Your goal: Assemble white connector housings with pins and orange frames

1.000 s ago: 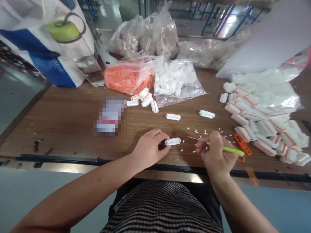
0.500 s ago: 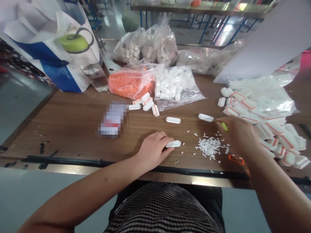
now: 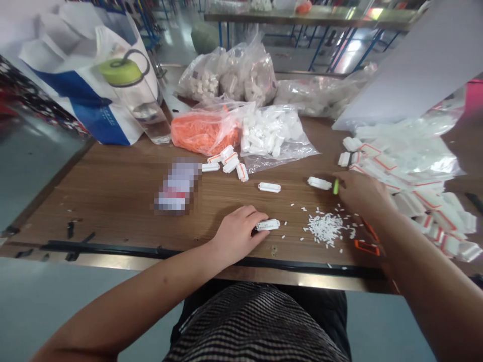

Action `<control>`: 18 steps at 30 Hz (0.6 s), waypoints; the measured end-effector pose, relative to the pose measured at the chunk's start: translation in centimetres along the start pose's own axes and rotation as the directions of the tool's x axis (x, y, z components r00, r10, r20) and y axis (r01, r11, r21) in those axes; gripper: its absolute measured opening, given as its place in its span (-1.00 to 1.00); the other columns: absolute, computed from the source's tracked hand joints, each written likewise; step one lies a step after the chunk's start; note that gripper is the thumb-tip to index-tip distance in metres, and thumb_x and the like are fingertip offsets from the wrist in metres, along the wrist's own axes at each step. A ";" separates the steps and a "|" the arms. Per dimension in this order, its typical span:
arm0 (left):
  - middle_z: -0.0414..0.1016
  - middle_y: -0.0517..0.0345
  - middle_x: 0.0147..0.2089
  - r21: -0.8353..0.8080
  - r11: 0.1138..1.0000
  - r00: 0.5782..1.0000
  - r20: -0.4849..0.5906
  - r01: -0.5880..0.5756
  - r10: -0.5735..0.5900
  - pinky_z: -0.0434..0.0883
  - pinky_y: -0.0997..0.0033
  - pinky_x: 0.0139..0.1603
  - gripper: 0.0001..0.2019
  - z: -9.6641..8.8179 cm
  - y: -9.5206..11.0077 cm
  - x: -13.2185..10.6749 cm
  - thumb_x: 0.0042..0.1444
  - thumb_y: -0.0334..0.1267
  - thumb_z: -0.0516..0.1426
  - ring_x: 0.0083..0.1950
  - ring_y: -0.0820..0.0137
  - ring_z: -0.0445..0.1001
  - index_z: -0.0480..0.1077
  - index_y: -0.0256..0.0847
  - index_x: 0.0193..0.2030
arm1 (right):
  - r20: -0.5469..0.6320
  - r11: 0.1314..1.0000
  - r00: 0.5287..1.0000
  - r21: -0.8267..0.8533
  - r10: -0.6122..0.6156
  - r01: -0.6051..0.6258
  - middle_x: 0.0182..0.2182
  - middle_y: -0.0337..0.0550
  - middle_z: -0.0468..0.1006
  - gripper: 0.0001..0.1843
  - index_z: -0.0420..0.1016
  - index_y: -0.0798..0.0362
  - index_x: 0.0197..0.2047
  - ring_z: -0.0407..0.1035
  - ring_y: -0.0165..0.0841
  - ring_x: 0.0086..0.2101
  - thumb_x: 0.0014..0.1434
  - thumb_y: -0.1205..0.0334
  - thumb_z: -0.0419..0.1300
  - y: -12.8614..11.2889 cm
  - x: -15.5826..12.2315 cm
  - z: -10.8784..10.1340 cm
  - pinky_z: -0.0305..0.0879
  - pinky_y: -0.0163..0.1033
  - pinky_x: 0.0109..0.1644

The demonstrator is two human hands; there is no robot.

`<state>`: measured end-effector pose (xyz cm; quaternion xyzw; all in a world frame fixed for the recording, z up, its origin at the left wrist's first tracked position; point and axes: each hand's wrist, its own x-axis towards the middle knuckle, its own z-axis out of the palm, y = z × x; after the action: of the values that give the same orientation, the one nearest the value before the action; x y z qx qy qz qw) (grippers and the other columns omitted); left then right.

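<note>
Presently pinching a white case (image 3: pixel 269 224) by one end with the left hand (image 3: pixel 238 234), near the front edge of the table (image 3: pixel 113 201) — probably light, stiff, smooth, best held across its long sides. Gripping a green stick (image 3: pixel 335 186) in the right hand (image 3: pixel 362 192), beside a second case (image 3: pixel 319 183).

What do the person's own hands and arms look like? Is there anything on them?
The left hand and right hand are bare, without gloves. No sleeve, watch or bracelet shows on the left forearm or right forearm. The left one has a small round spot. A black-and-white checked top covers the body.
</note>
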<state>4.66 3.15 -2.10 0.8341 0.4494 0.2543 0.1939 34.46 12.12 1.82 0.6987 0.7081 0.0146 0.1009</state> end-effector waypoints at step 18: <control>0.54 0.07 -0.17 -0.563 0.662 0.869 0.351 0.494 -0.349 0.42 0.43 -0.39 -0.65 -3.5 -0.1 1.4 0.17 0.01 0.17 -0.26 0.35 0.46 0.48 -0.18 -0.03 | 0.042 0.849 0.962 0.461 0.268 -0.257 -0.41 -0.07 0.67 -0.70 0.67 0.04 -0.35 0.49 -0.18 -0.34 0.04 0.01 0.22 8.1 -6.8 0.6 0.28 -0.17 -0.27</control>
<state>3.20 4.73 0.96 0.6121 0.4944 0.2481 0.5652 42.55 5.49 3.36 0.7924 0.5901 -0.1323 -0.0797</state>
